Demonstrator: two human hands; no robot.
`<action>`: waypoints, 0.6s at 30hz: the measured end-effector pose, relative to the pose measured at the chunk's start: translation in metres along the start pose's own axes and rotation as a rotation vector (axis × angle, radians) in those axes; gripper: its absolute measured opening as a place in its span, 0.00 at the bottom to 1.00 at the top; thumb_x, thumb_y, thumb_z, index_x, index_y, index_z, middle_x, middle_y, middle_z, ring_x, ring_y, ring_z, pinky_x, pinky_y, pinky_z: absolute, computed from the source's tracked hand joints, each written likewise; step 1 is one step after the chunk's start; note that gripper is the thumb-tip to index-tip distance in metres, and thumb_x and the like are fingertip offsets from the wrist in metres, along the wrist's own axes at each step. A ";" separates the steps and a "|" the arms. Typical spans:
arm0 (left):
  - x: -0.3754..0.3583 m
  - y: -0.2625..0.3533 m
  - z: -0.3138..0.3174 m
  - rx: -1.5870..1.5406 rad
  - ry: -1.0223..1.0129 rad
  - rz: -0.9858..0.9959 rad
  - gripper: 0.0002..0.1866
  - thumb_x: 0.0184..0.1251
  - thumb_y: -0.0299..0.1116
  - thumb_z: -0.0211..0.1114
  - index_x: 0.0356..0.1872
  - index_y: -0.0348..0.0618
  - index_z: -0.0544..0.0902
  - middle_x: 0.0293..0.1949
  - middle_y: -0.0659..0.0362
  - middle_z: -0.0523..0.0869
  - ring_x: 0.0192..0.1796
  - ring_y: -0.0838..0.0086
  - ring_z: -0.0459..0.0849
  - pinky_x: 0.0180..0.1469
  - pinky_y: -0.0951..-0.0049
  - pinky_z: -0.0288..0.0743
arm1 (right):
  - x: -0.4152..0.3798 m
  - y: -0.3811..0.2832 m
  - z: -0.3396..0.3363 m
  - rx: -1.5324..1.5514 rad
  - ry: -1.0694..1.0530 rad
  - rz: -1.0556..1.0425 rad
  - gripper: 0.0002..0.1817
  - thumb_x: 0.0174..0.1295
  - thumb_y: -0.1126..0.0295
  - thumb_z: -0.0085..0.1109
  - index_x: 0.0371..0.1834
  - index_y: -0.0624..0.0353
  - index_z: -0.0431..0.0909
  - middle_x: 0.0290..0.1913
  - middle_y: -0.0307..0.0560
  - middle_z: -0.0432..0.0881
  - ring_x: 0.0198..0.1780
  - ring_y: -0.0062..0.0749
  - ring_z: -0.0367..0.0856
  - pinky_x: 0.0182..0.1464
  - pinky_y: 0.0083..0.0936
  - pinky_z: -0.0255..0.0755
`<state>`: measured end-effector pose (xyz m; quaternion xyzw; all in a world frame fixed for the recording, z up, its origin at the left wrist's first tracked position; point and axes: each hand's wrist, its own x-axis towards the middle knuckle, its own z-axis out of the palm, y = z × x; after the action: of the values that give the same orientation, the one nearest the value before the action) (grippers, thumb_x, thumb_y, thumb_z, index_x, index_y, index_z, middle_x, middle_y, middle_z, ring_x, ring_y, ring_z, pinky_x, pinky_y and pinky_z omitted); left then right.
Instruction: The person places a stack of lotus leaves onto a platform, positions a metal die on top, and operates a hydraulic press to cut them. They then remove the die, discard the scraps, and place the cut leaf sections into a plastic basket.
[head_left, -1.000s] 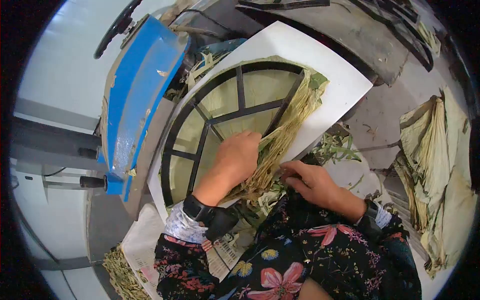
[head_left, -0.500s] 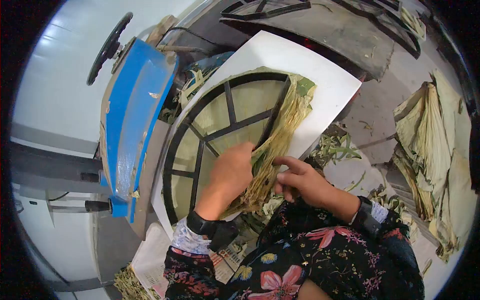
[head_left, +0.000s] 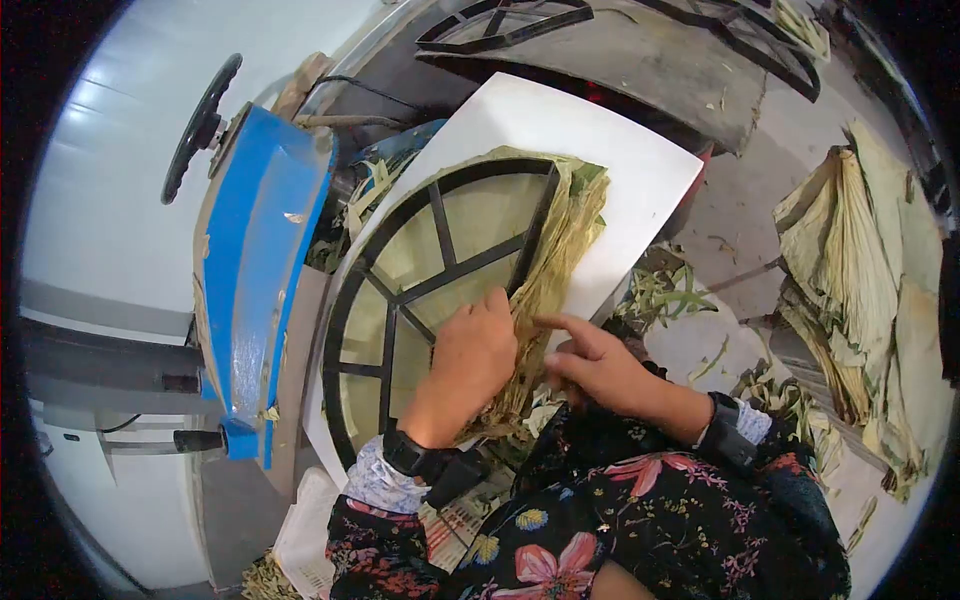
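Note:
A black fan-shaped frame (head_left: 449,224) with spokes lies on a pale green dried palm leaf (head_left: 480,215), whose pleated, browned edge (head_left: 553,258) sticks out past the frame's straight side. My left hand (head_left: 470,352) is closed over that straight side, its knuckles up and fingertips hidden beneath the hand. At the leaf's loose edge is my right hand (head_left: 598,370), its index finger stretched toward the pleats, thumb apart and other fingers curled low; nothing shows in it. Under leaf and frame is a white board (head_left: 625,165).
To the left stands a blue machine part (head_left: 262,265) with a black handwheel (head_left: 203,128). Large dried leaves (head_left: 850,260) are stacked at the right. Other black frames (head_left: 505,25) lie at the back. Leaf scraps (head_left: 668,292) litter the floor beside the board.
The whole view has shifted slightly, the board and machine appearing lower and more to the left. My left hand stays at the frame's straight side; my right index finger still points at the leaf edge.

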<state>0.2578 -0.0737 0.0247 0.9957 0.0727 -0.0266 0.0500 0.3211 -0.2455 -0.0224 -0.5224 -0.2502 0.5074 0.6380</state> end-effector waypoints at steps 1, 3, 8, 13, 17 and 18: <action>0.000 -0.001 0.000 -0.015 0.031 0.009 0.10 0.57 0.26 0.52 0.39 0.33 0.71 0.27 0.43 0.81 0.33 0.47 0.81 0.35 0.52 0.74 | -0.002 0.003 -0.003 0.053 0.089 0.000 0.25 0.65 0.69 0.51 0.66 0.56 0.60 0.25 0.42 0.76 0.21 0.21 0.72 0.23 0.18 0.67; 0.001 0.001 -0.012 -0.036 0.031 -0.025 0.09 0.57 0.26 0.52 0.38 0.34 0.71 0.26 0.43 0.81 0.33 0.47 0.82 0.34 0.51 0.74 | -0.005 0.008 -0.010 0.129 0.183 -0.005 0.21 0.66 0.71 0.49 0.62 0.58 0.63 0.27 0.42 0.75 0.22 0.21 0.73 0.23 0.18 0.68; 0.001 0.001 -0.015 -0.124 0.071 -0.033 0.08 0.57 0.25 0.51 0.38 0.35 0.71 0.28 0.41 0.81 0.34 0.46 0.82 0.35 0.50 0.74 | -0.010 0.005 -0.004 0.183 0.199 -0.001 0.22 0.66 0.70 0.49 0.63 0.60 0.61 0.28 0.42 0.75 0.22 0.22 0.73 0.25 0.18 0.69; 0.002 0.006 -0.008 -0.055 -0.051 -0.071 0.12 0.58 0.28 0.54 0.40 0.33 0.70 0.35 0.40 0.81 0.40 0.46 0.80 0.41 0.52 0.74 | -0.007 0.009 -0.010 0.218 0.151 0.034 0.24 0.66 0.69 0.49 0.65 0.57 0.59 0.28 0.41 0.76 0.22 0.22 0.73 0.24 0.19 0.68; -0.003 0.013 -0.016 -0.049 -0.036 -0.040 0.22 0.56 0.33 0.58 0.48 0.29 0.68 0.39 0.39 0.80 0.44 0.46 0.78 0.46 0.53 0.73 | 0.000 0.001 -0.003 0.139 0.009 0.047 0.28 0.67 0.66 0.50 0.69 0.55 0.56 0.26 0.41 0.76 0.22 0.21 0.72 0.24 0.19 0.68; -0.005 0.011 -0.013 -0.049 -0.046 -0.032 0.27 0.54 0.34 0.60 0.53 0.27 0.65 0.40 0.38 0.79 0.46 0.46 0.77 0.47 0.53 0.72 | 0.001 0.000 -0.003 0.084 -0.006 0.065 0.29 0.67 0.66 0.51 0.70 0.55 0.55 0.25 0.40 0.76 0.22 0.20 0.72 0.24 0.19 0.67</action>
<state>0.2552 -0.0835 0.0390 0.9921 0.0878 -0.0486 0.0754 0.3234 -0.2456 -0.0238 -0.5013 -0.2136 0.5394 0.6420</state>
